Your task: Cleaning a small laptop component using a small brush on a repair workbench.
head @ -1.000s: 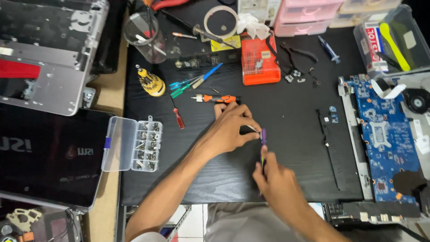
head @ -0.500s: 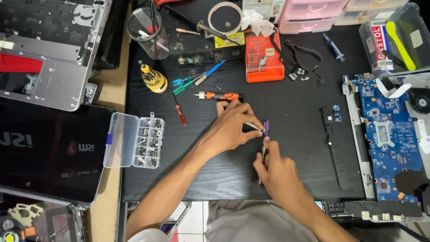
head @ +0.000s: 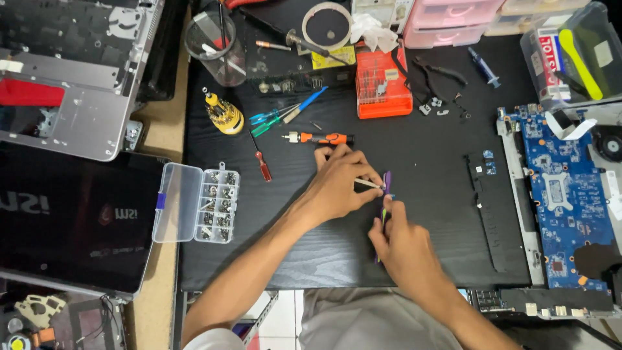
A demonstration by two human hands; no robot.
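Note:
On the black mat (head: 421, 149), my left hand (head: 340, 185) pinches a thin pale stick whose tip meets a small purple strip-shaped part (head: 387, 181). My right hand (head: 398, 243) grips the lower end of that purple part, with what looks like a thin green tool along it, fingers closed. Both hands meet at the mat's middle. An orange-handled screwdriver (head: 321, 138) lies just beyond my left hand's fingers.
A clear screw organiser (head: 197, 202) lies open at left beside a closed black laptop lid (head: 71, 220). A blue motherboard (head: 560, 194) in its chassis sits at right, a long black strip (head: 483, 207) beside it. Orange bit case (head: 383, 91), yellow driver (head: 223, 115), tweezers, cup at back.
The view has shifted slightly; both hands stay together at the purple part with only small finger movements.

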